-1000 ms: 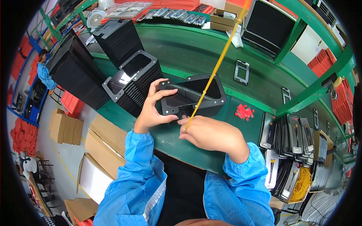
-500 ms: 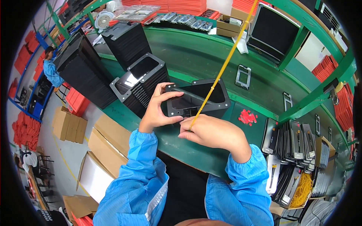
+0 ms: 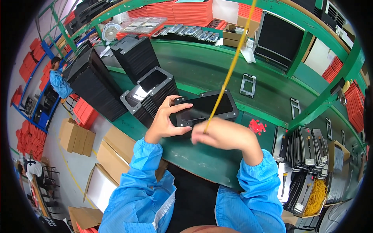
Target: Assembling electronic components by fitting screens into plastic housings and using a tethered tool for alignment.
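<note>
My left hand (image 3: 166, 120) grips the left end of a black rectangular frame (image 3: 233, 110) with grey corner spots. Its thumb is at the near edge and its fingers reach over the far side. A glossy dark panel (image 3: 202, 108) lies within the frame. My right hand (image 3: 227, 134) is blurred at the near edge, its fingers curled in; what they hold is hidden. A yellow cord (image 3: 229, 73) hangs from above and runs down to those fingers. Just left stands a stack of similar black frames (image 3: 149, 91), with glossy dark panels showing on top.
Tall black stacks (image 3: 95, 83) rise at the left. Red bits (image 3: 257, 126) lie right of my hands. Grey frames (image 3: 248, 85) rest on the green line behind. Stacked panels (image 3: 309, 145) and a box of yellow bands (image 3: 313, 197) are at the right, cartons (image 3: 75, 136) at the lower left.
My right hand has shifted slightly right and is now blurred. The grey strip that crossed the frame diagonally no longer shows; the dark panel looks flatter in it. The whole view has shifted slightly.
</note>
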Tool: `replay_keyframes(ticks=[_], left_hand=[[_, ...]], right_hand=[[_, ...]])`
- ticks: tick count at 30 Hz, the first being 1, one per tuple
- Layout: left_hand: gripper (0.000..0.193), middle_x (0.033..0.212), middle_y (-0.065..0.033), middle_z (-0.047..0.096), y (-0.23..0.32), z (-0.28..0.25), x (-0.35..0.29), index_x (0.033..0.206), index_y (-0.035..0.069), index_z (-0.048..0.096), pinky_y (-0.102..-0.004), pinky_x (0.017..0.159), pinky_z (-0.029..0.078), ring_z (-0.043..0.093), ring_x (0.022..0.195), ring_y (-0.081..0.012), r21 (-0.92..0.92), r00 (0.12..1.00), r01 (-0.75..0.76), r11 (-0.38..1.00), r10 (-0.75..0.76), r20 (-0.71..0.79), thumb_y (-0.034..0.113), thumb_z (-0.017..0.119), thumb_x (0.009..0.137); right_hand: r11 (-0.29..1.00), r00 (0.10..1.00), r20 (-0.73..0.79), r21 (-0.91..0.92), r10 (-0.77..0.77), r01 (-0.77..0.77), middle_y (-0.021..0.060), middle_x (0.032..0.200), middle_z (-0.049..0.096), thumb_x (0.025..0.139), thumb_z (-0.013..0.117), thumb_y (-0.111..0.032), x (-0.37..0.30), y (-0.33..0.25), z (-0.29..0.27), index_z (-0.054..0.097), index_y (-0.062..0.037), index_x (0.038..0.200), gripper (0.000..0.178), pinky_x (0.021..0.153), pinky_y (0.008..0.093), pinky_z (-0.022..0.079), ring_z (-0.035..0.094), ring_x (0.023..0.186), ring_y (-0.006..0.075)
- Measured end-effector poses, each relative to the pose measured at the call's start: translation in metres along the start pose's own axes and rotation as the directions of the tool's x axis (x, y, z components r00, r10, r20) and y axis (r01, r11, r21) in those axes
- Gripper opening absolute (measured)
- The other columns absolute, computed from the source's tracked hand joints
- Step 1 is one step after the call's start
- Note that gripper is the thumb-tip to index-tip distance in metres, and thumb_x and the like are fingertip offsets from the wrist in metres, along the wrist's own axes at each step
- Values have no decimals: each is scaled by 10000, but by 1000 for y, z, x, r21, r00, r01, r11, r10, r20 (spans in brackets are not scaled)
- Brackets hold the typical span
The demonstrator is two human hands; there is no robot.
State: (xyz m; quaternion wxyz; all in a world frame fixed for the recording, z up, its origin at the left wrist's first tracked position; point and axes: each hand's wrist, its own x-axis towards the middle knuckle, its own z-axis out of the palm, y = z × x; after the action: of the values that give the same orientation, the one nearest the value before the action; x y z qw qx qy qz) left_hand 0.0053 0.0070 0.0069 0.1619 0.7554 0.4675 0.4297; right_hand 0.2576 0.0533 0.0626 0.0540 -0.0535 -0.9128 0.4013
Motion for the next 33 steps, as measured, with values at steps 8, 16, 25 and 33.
replay_keyframes(ticks=[8,16,25,33], left_hand=[[681,1317,-211,551,49,-24,10,1216,145,771,-432,1042,480,603,1158,-366,198,991,32,980,-5,-135,290,919,567],[635,1353,-172,530,10,-105,-41,1230,137,757,-447,1123,414,553,1258,-355,472,871,245,847,22,-491,241,885,617],[577,1418,-139,508,-50,-90,-58,1337,74,682,-403,1158,371,509,1344,-307,179,832,242,954,-109,-544,237,747,788],[579,1414,-157,525,-65,-88,-61,1311,55,686,-412,1173,352,498,1373,-309,308,792,190,932,40,-609,328,717,802]], right_hand=[[997,933,-353,2,-68,73,107,901,726,1060,546,-175,-25,-30,-31,688,-4,977,238,750,344,552,719,833,235],[974,649,-747,224,146,40,77,936,714,1117,464,-283,-50,-25,-54,670,29,1070,377,698,253,522,673,782,113],[991,115,-986,117,124,-66,75,973,723,1104,437,-433,-42,100,-103,710,-22,1111,494,580,269,465,584,643,99],[702,271,-924,-5,268,-712,114,1110,748,908,699,-243,-33,250,-90,759,-102,1072,225,822,410,533,669,911,313]])
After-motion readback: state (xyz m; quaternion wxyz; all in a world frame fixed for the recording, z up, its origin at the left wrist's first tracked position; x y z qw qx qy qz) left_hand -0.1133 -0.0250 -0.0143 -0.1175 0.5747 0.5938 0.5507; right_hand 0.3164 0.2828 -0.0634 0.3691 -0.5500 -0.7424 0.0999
